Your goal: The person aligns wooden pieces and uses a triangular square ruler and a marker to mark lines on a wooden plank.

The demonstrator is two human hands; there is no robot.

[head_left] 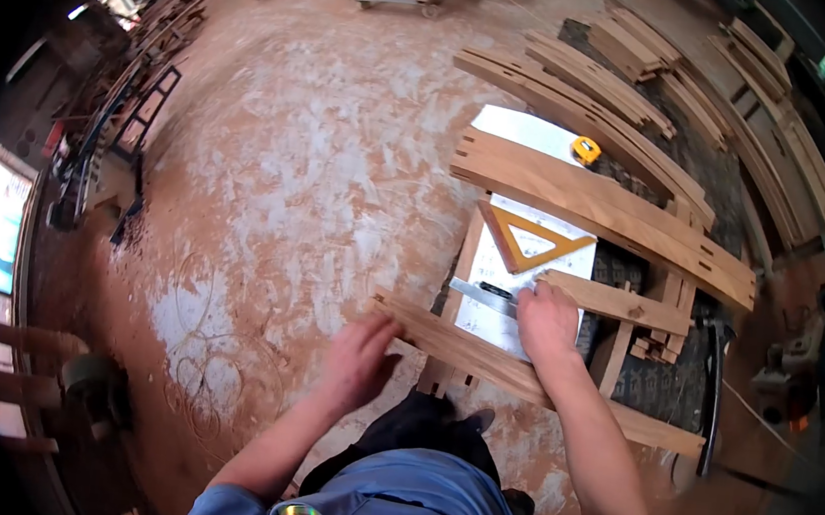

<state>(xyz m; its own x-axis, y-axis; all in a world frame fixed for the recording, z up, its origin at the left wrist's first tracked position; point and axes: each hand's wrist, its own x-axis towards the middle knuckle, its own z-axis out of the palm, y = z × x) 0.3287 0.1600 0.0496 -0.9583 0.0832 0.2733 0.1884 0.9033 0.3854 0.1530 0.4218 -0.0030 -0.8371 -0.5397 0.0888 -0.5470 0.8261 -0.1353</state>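
Observation:
My left hand (359, 361) is by the left end of a long wooden rail (468, 352), its fingers bent and thumb apart, with nothing visible in it. Fingertips reach the rail's near edge; contact is unclear. Beyond the rail, my right hand (548, 322) is closed over a printed sheet (487, 318), beside the end of a short wooden piece (619, 303). A flat metal ruler (474, 292) runs up to its fingers, with a small black object (496, 291) alongside. What the fingers grip is hidden. A yellow-brown triangle set square (525, 239) lies farther back on the paper.
A wide mortised board (599, 202) crosses behind the set square. A yellow tape measure (586, 151) rests on white paper behind it. More long boards (589, 110) lie at the back right. A black metal bar (713, 390) stands at the right end. Dusty floor (274, 142) stretches left.

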